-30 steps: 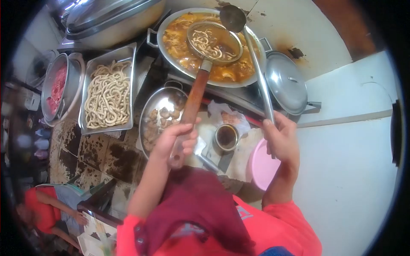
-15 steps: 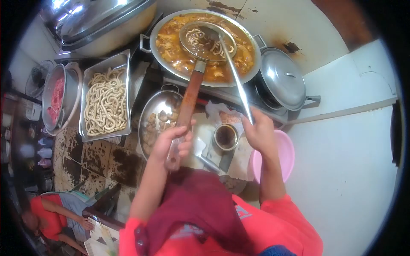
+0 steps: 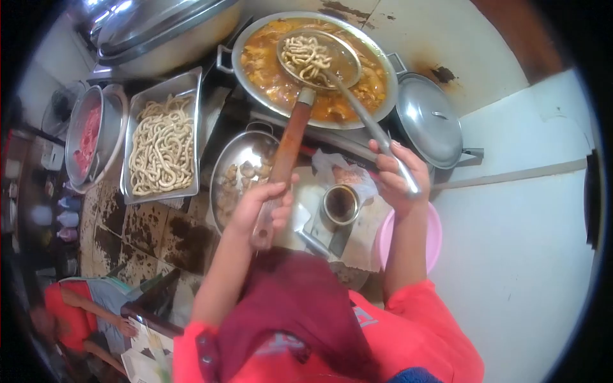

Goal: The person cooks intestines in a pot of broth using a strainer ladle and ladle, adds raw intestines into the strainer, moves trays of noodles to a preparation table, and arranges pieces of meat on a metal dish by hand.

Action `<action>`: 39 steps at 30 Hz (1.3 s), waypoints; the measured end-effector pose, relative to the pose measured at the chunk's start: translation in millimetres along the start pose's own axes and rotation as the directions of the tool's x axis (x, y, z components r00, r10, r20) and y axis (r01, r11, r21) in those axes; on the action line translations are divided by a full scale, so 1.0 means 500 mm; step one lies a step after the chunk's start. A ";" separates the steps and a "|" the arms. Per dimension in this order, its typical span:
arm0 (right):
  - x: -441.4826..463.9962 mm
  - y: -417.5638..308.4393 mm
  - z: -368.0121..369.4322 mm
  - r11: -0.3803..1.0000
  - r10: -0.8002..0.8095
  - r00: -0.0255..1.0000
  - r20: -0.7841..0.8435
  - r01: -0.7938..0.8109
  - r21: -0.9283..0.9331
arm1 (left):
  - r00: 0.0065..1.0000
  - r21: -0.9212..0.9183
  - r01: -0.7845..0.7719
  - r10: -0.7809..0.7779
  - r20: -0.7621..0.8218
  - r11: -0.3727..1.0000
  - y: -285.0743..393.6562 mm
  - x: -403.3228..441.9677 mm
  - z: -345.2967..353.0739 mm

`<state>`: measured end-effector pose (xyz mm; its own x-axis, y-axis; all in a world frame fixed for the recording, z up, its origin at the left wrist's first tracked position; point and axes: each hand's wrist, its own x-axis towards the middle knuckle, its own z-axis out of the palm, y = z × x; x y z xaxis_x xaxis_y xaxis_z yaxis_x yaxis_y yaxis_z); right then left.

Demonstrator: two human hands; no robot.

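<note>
My left hand (image 3: 262,207) is wrapped round the wooden handle of a strainer (image 3: 345,59). The strainer's mesh bowl is over the wide pan (image 3: 239,60) of orange-brown stew and holds a clump of pale, curled strips (image 3: 305,54). In my right hand (image 3: 402,175) is the metal handle of a ladle (image 3: 364,115), slanting up to the left. Its lower end meets the strips inside the strainer; the ladle's cup is hidden there.
A tray of pale coiled strips (image 3: 163,150) and a bowl of red meat (image 3: 88,137) stand left. Nearer are a steel pan of pieces (image 3: 239,153), a dark-liquid cup (image 3: 340,204), a pink basin (image 3: 434,239) and a lidded pot (image 3: 431,121). Another person (image 3: 70,313) is lower left.
The ladle has come down from above the pan's right side into the strainer. The pale strips are now bunched at the strainer's upper left. My right hand has turned, with its fingers facing up.
</note>
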<state>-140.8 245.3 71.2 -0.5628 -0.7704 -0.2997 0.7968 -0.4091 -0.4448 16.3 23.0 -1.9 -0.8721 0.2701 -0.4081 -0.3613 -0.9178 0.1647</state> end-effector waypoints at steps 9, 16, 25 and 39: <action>-0.034 0.025 0.120 0.349 -0.420 0.867 -0.270 -0.121 -0.929 | 0.999 -0.048 0.018 -0.016 0.041 0.999 0.002 0.003 -0.010; 0.056 0.027 -0.020 -0.330 -0.634 0.767 0.099 -0.153 -0.931 | 0.998 -0.051 0.032 -0.029 0.062 0.998 0.001 0.007 -0.021; 0.056 -0.002 -0.054 0.993 0.051 0.997 -0.061 -0.057 -0.106 | 0.996 -0.065 0.047 -0.042 0.076 0.997 0.003 0.007 -0.012; -0.055 0.005 0.106 0.305 -0.400 0.889 -0.221 -0.099 -0.947 | 0.988 -0.177 0.069 -0.042 0.151 0.982 0.020 -0.019 -0.006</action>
<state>-111.6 239.5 123.2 -0.8680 -0.4132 -0.2753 0.0899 0.4145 -0.9056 21.9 10.4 1.1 -0.8958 0.3495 -0.2747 -0.3566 -0.9339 -0.0252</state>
